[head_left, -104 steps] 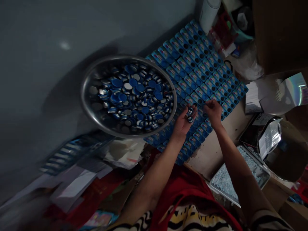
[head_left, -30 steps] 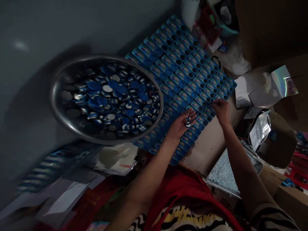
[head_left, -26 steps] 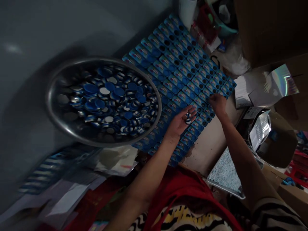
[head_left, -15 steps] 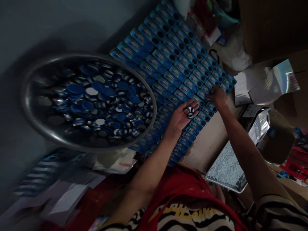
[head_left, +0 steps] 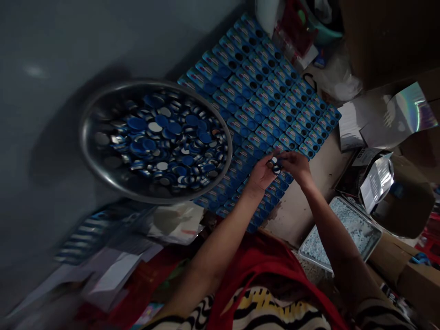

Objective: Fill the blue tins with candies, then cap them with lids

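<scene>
My left hand (head_left: 260, 178) is cupped palm up and holds several small round discs (head_left: 274, 161), white, blue and dark. The fingers of my right hand (head_left: 298, 167) are bent together over that palm, touching the discs; whatever is between the fingertips is hidden. Beneath both hands spread rows of blue printed cards (head_left: 253, 112), each with a round spot at one end. Many spots at the far right are dark, while those nearer the bowl are plain blue. To the left, a large metal bowl (head_left: 99, 178) holds a heap of blue and silver discs (head_left: 175, 128).
At right a metal tray (head_left: 373, 243) holds pale small pieces, beside an open carton (head_left: 405, 197). Shiny plastic sheets (head_left: 395, 114) lie behind it. A grey wall (head_left: 85, 41) rises at left. Papers and plastic bags (head_left: 177, 222) lie below the bowl.
My right hand has left the cards at the right and come back to my left palm. My left hand stays under the discs. The view has shifted slightly.
</scene>
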A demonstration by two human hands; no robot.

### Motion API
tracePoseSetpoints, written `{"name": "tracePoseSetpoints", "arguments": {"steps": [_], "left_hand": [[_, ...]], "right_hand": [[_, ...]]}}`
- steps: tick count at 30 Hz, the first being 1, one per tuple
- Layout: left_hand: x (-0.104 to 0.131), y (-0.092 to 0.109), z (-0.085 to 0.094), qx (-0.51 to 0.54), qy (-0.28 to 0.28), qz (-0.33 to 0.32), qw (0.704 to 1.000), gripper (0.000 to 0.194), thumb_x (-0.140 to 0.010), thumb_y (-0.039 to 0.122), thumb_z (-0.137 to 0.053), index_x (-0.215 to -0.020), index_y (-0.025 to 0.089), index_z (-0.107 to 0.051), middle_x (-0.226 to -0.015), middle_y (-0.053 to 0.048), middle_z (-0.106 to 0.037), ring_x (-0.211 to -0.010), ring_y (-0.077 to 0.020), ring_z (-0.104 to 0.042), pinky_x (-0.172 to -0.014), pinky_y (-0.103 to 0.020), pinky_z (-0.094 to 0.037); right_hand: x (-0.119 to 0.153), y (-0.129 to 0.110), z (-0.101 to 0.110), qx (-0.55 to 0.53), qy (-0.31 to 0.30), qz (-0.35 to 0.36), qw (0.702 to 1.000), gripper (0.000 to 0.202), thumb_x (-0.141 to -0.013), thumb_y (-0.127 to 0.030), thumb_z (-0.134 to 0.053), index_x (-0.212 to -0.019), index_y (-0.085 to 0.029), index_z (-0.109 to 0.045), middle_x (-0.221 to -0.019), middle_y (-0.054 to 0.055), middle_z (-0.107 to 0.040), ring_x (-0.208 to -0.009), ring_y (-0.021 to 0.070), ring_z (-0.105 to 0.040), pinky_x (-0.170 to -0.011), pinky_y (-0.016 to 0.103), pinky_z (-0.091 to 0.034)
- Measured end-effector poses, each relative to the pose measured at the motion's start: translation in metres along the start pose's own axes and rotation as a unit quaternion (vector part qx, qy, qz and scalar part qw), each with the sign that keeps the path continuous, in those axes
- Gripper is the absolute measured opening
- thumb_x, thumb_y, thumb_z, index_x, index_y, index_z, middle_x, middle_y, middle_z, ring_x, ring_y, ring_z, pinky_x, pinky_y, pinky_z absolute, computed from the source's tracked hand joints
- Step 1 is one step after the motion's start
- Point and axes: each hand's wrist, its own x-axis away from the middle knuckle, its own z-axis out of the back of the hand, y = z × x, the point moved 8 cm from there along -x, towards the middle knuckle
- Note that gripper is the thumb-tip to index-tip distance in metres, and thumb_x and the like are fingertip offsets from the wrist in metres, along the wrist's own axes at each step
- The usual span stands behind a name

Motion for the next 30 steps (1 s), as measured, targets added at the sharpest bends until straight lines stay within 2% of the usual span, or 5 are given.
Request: {"name": "tracePoseSetpoints", "arguments": {"steps": [7,13,20,25,30], "left_hand": [[0.008,0.009,0.003,-0.018,-0.016,-0.013,1.0,0.038,-0.107,0.025,-0.057,-0.141,0.02,-0.072,-0.136,-0.013,-0.082,-0.138,-0.0293,-0.074,-0.117,-0.047,-0.061],[0.004,0.04,-0.015,-0.019,-0.054,-0.05,0.997,0.035,-0.11,0.028,-0.056,-0.139,0.02,-0.073,-0.14,-0.012,-0.08,-0.148,-0.0306,-0.067,-0.122,-0.047,-0.057],[-0.005,0.041,-0.018,0.009,-0.07,-0.044,0.997,0.039,-0.113,0.031,-0.05,-0.143,0.02,-0.072,-0.138,-0.012,-0.081,-0.149,-0.0286,-0.067,-0.126,-0.047,-0.053],[0.006,0.039,-0.015,0.027,-0.036,-0.055,0.997,0.031,-0.109,0.026,-0.054,-0.129,0.02,-0.076,-0.113,-0.01,-0.085,-0.136,-0.0265,-0.075,-0.118,-0.043,-0.058],[0.017,0.036,-0.01,0.047,-0.012,-0.086,0.995,0.032,-0.111,0.02,-0.047,-0.118,0.022,-0.078,-0.102,-0.005,-0.083,-0.121,-0.0216,-0.08,-0.106,-0.035,-0.061]], "right_hand": [[-0.022,-0.003,0.053,0.178,0.15,0.001,0.972,0.019,-0.083,-0.027,-0.067,-0.096,-0.022,-0.08,-0.093,0.005,-0.083,-0.091,0.0248,-0.078,-0.088,0.037,-0.06],[-0.063,-0.022,0.055,0.356,0.112,-0.036,0.927,0.016,-0.086,-0.02,-0.066,-0.096,-0.023,-0.078,-0.104,0.008,-0.083,-0.102,0.0289,-0.077,-0.095,0.041,-0.057],[-0.094,-0.027,0.062,0.423,0.068,-0.083,0.9,0.015,-0.084,-0.029,-0.082,-0.096,-0.024,-0.074,-0.101,0.008,-0.081,-0.103,0.033,-0.075,-0.09,0.044,-0.057],[-0.061,-0.038,0.048,0.378,0.082,-0.022,0.922,0.008,-0.089,-0.025,-0.076,-0.097,-0.024,-0.074,-0.097,0.006,-0.079,-0.096,0.0288,-0.074,-0.088,0.04,-0.054],[0.003,-0.022,0.005,0.107,0.088,0.035,0.99,0.033,-0.096,-0.056,-0.073,-0.093,-0.024,-0.072,-0.081,0.001,-0.073,-0.075,0.0204,-0.067,-0.072,0.033,-0.053]]}}
